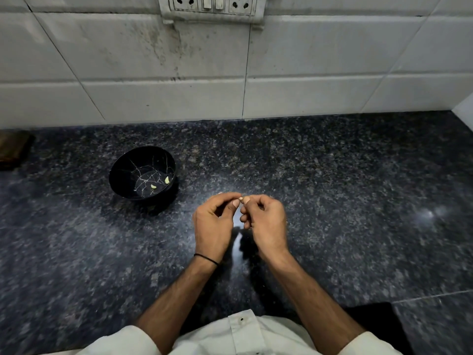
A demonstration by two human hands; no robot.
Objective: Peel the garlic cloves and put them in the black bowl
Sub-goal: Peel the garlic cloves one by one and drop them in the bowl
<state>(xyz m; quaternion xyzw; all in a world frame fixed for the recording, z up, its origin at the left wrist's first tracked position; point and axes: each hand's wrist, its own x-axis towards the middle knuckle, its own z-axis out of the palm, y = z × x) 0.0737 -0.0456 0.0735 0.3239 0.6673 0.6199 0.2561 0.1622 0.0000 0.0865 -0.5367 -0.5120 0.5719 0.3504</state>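
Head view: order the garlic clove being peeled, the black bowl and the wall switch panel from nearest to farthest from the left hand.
1. garlic clove: pinched at the left hand's fingertips.
2. black bowl: on the counter, to the hand's left.
3. switch panel: high on the tiled wall behind.

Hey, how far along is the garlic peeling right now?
Done: two peeled cloves lie in the black bowl. In hand: the left hand and right hand pinch another clove between them. Left: finishing it and putting it in the bowl; I see no other cloves waiting on the counter.
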